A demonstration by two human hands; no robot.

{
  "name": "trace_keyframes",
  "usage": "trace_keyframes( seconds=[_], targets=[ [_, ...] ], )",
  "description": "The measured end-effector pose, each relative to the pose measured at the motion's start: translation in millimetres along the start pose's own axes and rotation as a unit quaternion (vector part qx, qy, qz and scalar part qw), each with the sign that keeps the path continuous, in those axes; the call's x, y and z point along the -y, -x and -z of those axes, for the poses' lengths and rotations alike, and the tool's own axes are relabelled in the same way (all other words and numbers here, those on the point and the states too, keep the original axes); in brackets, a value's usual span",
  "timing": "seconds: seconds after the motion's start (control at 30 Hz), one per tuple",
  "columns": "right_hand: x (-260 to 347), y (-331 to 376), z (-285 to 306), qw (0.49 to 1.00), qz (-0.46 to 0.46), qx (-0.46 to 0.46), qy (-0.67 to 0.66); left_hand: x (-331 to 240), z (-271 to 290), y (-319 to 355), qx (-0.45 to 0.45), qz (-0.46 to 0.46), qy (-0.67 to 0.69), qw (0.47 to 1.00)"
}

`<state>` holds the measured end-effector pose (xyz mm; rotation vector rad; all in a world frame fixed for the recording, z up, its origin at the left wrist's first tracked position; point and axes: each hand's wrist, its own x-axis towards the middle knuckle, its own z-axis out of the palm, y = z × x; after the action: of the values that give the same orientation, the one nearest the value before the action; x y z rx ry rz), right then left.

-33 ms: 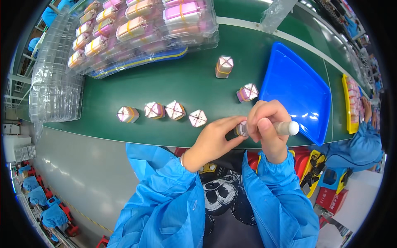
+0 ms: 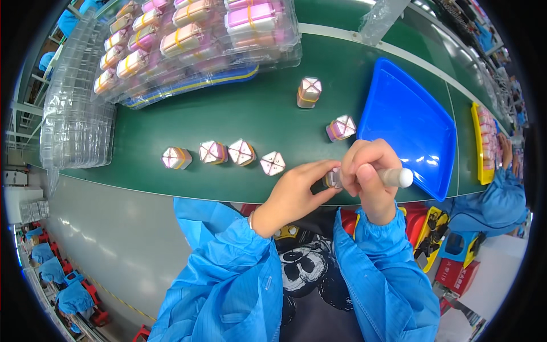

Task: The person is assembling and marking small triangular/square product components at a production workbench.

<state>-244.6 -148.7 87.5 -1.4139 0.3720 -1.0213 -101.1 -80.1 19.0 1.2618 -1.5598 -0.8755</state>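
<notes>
1. You are working on one small pink block (image 2: 332, 178) with a pen-like tool (image 2: 393, 177), just above the near edge of the green tabletop (image 2: 256, 117).
2. Your left hand (image 2: 296, 194) pinches the block in its fingers; your right hand (image 2: 370, 179) is fisted round the tool.
3. Next likely calls for steadying the tip.
4. The block is mostly hidden; its loose mates (image 2: 241, 152) show white-crossed tops.

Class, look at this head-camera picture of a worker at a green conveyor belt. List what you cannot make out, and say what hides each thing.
- Small pink block between the hands: mostly covered by the left hand and right hand.
- Working end of the white-tipped tool: hidden inside the right fist.
- Yellow tray contents: too small, bent by the lens rim.
- Stacked clear trays: their count blurs together.
- Pink packs at top: cut off by the edge.
</notes>
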Motion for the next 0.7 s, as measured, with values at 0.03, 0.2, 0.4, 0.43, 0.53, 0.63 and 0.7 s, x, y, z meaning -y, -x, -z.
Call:
trace_keyframes(
  seconds=[0.03,0.2,0.4,0.43,0.53,0.63,0.7],
  targets=[
    [-0.5,-0.4,-0.2,1.000,0.005,0.006,0.009,1.3,0.1,-0.5,-0.003,-0.014,-0.002,1.000],
    [-7.6,-0.2,0.3,0.998,-0.005,0.040,0.057,0.4,2.0,-1.0,-0.003,-0.025,0.001,1.000],
    [-9.5,-2.0,1.4,0.998,-0.006,0.046,0.045,2.9,1.6,-2.1,-0.001,-0.035,0.016,0.999],
    [-9.7,-2.2,0.5,0.999,-0.016,0.033,0.035,2.3,1.9,-1.3,0.002,-0.029,0.013,0.999],
    [-8.7,-3.0,0.3,0.998,-0.060,0.022,0.020,-2.1,3.9,-1.7,0.009,-0.018,0.013,1.000],
    [-9.6,-2.0,0.1,0.998,-0.054,0.017,0.025,-2.7,4.9,-2.4,0.009,-0.012,0.022,1.000],
    [-10.5,-2.1,-0.8,0.998,-0.055,0.009,0.014,-0.8,3.8,-2.1,0.007,-0.018,0.017,1.000]
  ],
)
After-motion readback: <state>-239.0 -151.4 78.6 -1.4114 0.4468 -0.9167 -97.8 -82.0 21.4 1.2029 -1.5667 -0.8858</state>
